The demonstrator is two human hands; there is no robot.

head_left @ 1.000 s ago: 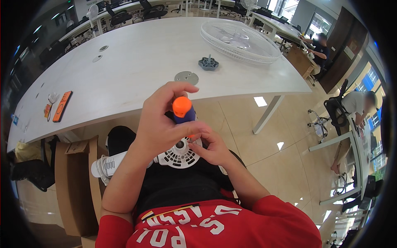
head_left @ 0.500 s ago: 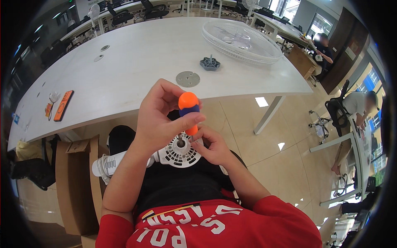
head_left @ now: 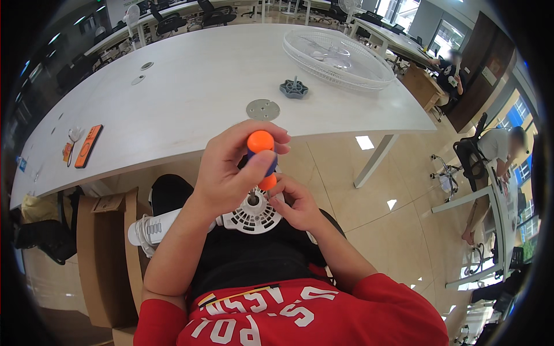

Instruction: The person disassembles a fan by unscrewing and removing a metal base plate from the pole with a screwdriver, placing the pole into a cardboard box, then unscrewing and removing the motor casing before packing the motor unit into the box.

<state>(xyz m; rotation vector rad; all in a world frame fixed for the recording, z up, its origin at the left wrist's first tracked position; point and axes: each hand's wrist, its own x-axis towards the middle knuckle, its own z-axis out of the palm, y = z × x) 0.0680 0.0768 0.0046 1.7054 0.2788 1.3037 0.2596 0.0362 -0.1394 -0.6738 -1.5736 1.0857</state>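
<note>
My left hand [head_left: 222, 173] is closed round the orange and blue handle of a screwdriver [head_left: 261, 142], which stands nearly upright. Its thumb presses along the handle's side. Below lies the round, slotted white motor housing [head_left: 254, 224] of a fan, over my lap, with a metal shaft at its centre. At the housing's right rim my right hand [head_left: 299, 206] pinches its fingertips together beside the screwdriver's lower end. What those fingertips hold is hidden. The fan's white stand [head_left: 167, 226], wound with a cord, runs off to the left under my left forearm.
On the white table [head_left: 190, 86] sit a clear fan grille [head_left: 346, 60], a grey star-shaped knob [head_left: 294, 88] and an orange phone [head_left: 89, 146]. An open cardboard box [head_left: 101, 254] stands at my left. Two people are at other desks to the right.
My left hand has shifted slightly down, and its grip has turned round the handle, with the thumb now higher on it. My right hand stays in place.
</note>
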